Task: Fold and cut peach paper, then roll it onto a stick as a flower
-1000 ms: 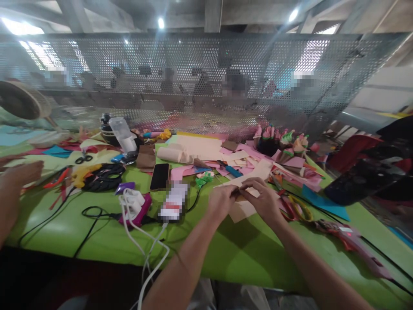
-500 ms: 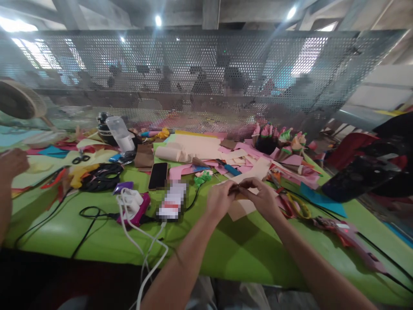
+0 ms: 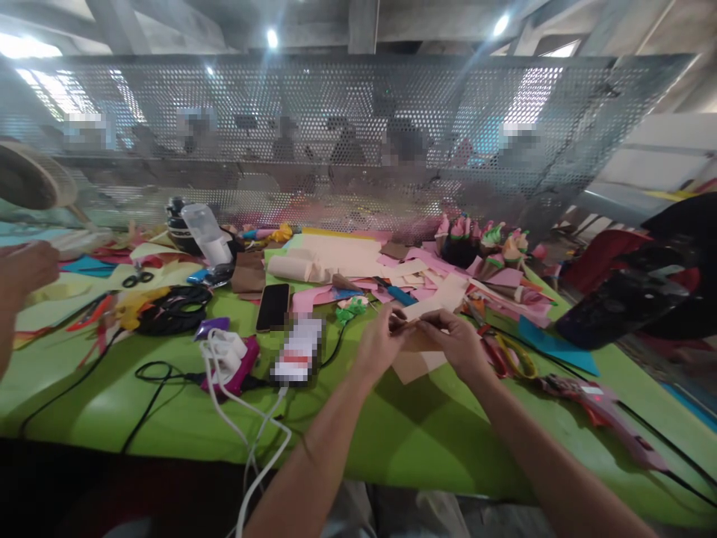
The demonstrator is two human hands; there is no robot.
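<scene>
My left hand [image 3: 382, 342] and my right hand [image 3: 456, 345] meet over the green table, fingertips pinched close together. Between them is something small and brownish, mostly covered by the fingers; its kind does not show. Peach paper pieces [image 3: 419, 366] lie beneath my hands, and a longer pale strip [image 3: 442, 294] lies just beyond. A blue-handled tool [image 3: 402, 295] rests past my left hand. To its left sits a green-and-pink paper flower [image 3: 352, 308]. Yellow-handled scissors [image 3: 518, 357] lie right of my right hand.
A pink glue gun [image 3: 610, 418] with a cord lies at the right. Left of my arms are a lit phone [image 3: 299, 350], a dark phone [image 3: 273, 306] and a magenta power strip [image 3: 240, 366] with white cables. Another person's hand [image 3: 28, 269] shows at the left edge.
My fingertips have shifted slightly and parted a little, with my left fingers more curled. The other person's hand at the left has moved up and a little right.
</scene>
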